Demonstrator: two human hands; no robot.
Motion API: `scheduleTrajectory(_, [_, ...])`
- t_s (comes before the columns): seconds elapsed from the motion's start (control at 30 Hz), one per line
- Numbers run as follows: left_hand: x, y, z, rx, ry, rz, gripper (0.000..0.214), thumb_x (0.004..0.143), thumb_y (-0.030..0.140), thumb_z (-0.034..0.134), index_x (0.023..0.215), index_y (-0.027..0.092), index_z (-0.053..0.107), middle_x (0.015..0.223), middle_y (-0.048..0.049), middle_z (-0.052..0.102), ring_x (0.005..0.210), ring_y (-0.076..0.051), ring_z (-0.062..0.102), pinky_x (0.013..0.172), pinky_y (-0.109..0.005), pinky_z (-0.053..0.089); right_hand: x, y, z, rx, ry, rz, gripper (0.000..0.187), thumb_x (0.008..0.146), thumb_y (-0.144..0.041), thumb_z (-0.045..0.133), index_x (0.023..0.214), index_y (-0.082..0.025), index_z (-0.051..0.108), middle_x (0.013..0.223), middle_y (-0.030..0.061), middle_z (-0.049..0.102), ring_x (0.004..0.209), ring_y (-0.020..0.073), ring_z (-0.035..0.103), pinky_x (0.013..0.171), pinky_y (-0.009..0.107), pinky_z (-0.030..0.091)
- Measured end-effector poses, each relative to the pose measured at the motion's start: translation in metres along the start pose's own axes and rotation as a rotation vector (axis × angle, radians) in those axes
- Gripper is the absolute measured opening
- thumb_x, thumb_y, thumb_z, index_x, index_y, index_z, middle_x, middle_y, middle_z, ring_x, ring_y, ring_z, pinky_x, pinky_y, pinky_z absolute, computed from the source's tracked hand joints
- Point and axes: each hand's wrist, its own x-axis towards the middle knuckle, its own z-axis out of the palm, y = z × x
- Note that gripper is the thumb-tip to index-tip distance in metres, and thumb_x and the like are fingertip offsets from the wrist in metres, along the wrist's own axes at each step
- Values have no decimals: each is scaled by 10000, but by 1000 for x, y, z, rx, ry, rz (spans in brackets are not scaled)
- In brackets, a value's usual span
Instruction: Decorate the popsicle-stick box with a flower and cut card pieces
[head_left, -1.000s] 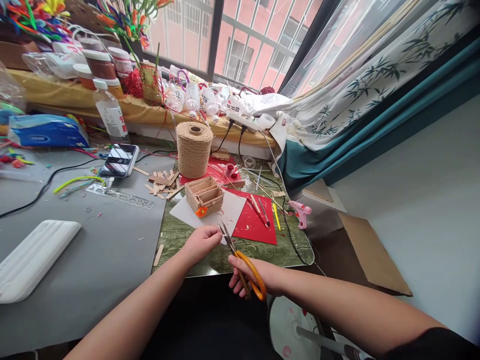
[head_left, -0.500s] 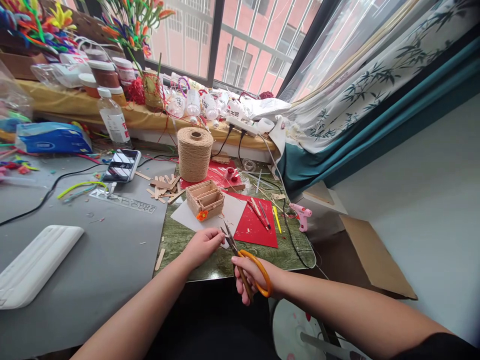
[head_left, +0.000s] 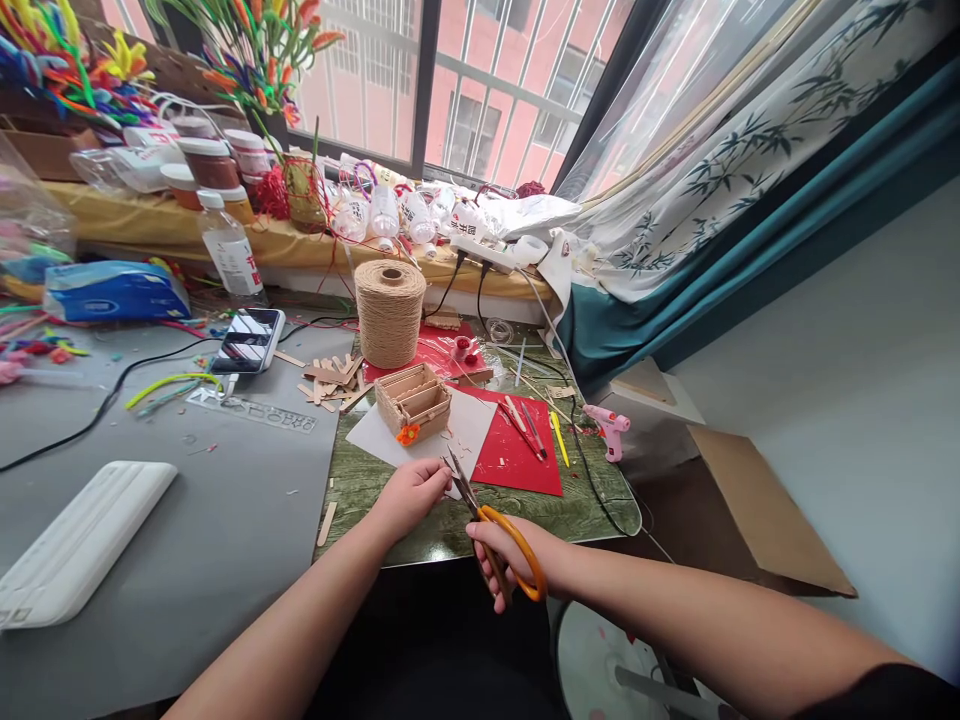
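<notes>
My right hand (head_left: 506,560) is closed round the orange handles of a pair of scissors (head_left: 534,572), whose blades point up and left, slightly apart. Close by the blade tips, my left hand (head_left: 415,495) is pinched shut; whatever lies between its fingertips is too small to make out. Just beyond the hands sits a small box wrapped in twine (head_left: 414,402), with an inner divider and an orange flower (head_left: 408,434) on its front corner. It rests on a white sheet of paper (head_left: 480,425) that overlaps a red sheet (head_left: 517,475).
Behind the box stands a large twine spool (head_left: 390,312), with craft sticks (head_left: 330,382) piled to its left. A yellow pen (head_left: 559,440) and a pink glue gun (head_left: 609,430) lie right. A phone (head_left: 249,340) and a white keyboard-like object (head_left: 90,540) are at left.
The view has shifted slightly, so the table things appear a little lower and further right. Both hands keep nearly the same pose, the scissors still at the left fingertips.
</notes>
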Motion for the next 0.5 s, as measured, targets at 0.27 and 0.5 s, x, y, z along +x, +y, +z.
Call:
scheduleTrajectory(0.27, [1,-2,3,25,43,-30,397,933,522,508,740,194,620,558,43,496,536,-136,431,563,-253,322,0,-8,-1,-25,-12,23,245,947,-295,414,729,-196,467,557,-36,461,401,131,495,339,296,531])
scheduleTrajectory(0.5, [3,5,3,38,78,-62,337,894,451,529,689,197,614,549,38,511,539,-141,461,565,-259,337,9,-9,0,-120,34,82,199,893,-303,470,715,-214,452,518,-46,441,374,149,489,315,319,515])
